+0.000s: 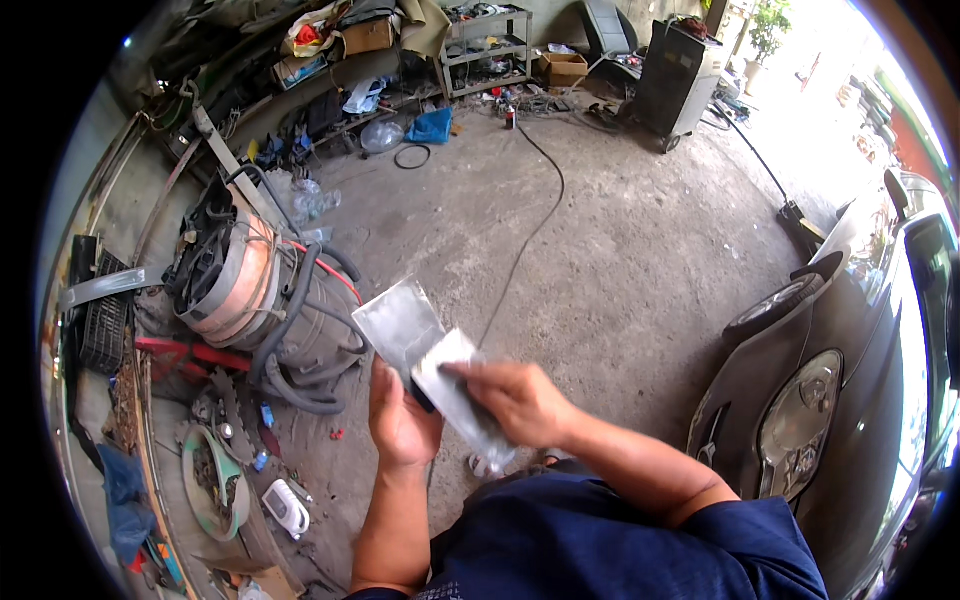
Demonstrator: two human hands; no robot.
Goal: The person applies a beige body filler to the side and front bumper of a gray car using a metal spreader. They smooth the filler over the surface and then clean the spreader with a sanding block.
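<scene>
My left hand (405, 420) is closed around the lower end of a flat, grey rectangular plate (398, 318), held up in front of my body. A dark edge shows beside its fingers. Across this plate lies a second flat grey piece (468, 405), much like a wide putty spreader and smeared by motion. My right hand (515, 398) grips that piece with bent fingers. Whitish material (445, 350) shows where the two flat pieces meet; what it is, I cannot make out. My right fingers partly hide the second piece.
A large drum-like machine (285, 295) wrapped in hoses stands at left. A grey car (800, 400) is close on the right. One black cable (545, 215) crosses the concrete floor. Below the machine are a green-rimmed basin (195, 480) and a white bottle (287, 508).
</scene>
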